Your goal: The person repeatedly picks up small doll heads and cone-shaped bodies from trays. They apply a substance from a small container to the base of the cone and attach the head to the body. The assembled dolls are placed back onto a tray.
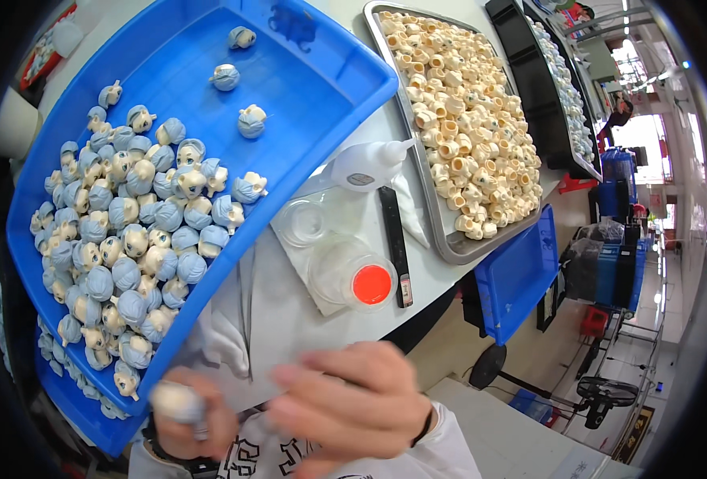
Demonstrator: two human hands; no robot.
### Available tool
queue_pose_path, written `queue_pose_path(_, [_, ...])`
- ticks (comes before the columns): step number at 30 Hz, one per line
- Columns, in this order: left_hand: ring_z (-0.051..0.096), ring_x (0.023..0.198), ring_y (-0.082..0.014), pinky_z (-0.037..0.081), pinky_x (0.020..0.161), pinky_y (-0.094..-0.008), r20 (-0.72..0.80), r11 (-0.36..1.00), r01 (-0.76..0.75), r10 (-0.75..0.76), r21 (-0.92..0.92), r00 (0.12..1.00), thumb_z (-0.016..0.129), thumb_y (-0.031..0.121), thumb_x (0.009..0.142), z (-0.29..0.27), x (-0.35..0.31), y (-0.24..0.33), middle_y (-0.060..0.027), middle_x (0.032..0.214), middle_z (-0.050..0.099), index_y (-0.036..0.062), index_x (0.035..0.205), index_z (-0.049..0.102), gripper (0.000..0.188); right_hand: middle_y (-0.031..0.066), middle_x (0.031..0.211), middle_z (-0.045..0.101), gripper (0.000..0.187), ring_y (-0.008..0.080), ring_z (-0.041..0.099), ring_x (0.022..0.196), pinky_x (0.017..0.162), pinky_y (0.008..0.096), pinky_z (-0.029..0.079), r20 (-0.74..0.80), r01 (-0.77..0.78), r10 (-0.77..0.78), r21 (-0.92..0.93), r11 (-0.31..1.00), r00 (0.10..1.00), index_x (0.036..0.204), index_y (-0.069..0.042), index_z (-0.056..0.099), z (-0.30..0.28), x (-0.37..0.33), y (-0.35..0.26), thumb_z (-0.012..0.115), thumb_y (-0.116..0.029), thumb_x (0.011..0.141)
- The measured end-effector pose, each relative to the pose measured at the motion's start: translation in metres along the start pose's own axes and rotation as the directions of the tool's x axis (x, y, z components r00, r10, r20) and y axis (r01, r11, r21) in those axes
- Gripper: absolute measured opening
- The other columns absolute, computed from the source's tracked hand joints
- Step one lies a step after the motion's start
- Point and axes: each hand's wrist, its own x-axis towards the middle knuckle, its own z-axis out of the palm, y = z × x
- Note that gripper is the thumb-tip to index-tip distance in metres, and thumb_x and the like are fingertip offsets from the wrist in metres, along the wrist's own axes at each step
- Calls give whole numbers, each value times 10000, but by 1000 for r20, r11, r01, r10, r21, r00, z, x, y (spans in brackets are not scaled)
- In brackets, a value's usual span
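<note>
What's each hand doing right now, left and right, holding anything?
Left hand: closed around a small pale doll head, blurred.
Right hand: fingers curled over in front of the chest; cannot tell whether it holds anything.

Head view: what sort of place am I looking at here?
Probably a toy factory assembly bench. A blue tray holds many small blue-haired doll heads, a metal tray is heaped with cream parts, and stacked blue crates line the aisle beyond.
</note>
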Motion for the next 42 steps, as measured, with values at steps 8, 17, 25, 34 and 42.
queue_pose_path(8, [419, 478, -112, 331, 433, -249, 6, 998, 58, -58, 5, 998, 520, 174, 847, 23, 14, 11, -67, 616, 442, -46, 1156, 312, 433, 96, 804, 569, 233, 225, 529, 739, 626, 298, 409, -368, -663, 552, -439, 606, 748, 874, -18, 587, -80, -29, 90, 668, -57, 660])
queue_pose_path(17, [432, 512, -124, 373, 487, -241, -114, 890, 418, -403, 182, 908, 402, 98, 878, 33, 22, 17, -163, 815, 488, -7, 977, 398, 144, 62, 839, 564, 204, 160, 520, 757, 647, 272, 408, -427, -705, 561, -397, 587, 709, 847, -4, 568, -72, -27, 88, 660, -27, 667])
queue_pose_path(25, [434, 643, -62, 354, 552, -195, 59, 833, 435, -481, 343, 875, 426, 226, 918, 31, 26, 20, -30, 808, 494, 10, 998, 452, 233, 98, 779, 596, 256, 207, 566, 650, 534, 254, 403, 121, -211, 178, 377, 902, 977, 894, 13, 624, -13, 3, -25, 663, -149, 700])
queue_pose_path(34, [471, 762, -79, 386, 604, -224, 135, 743, 349, -504, 571, 853, 482, 194, 889, 21, 28, 15, -27, 848, 525, 24, 1002, 470, 204, 10, 512, 446, 386, 116, 380, 386, 353, 248, 266, 42, 19, -35, 329, 944, 999, 834, 43, 609, 23, 2, -15, 627, -332, 744])
queue_pose_path(42, [492, 764, -165, 389, 690, -258, 10, 725, 408, -496, 555, 868, 443, 283, 903, 18, 24, 20, -89, 887, 527, -6, 960, 475, 296, 48, 615, 506, 343, 148, 461, 468, 417, 237, 346, 55, 34, -44, 162, 986, 998, 831, 33, 630, 21, 19, -14, 666, -284, 705])
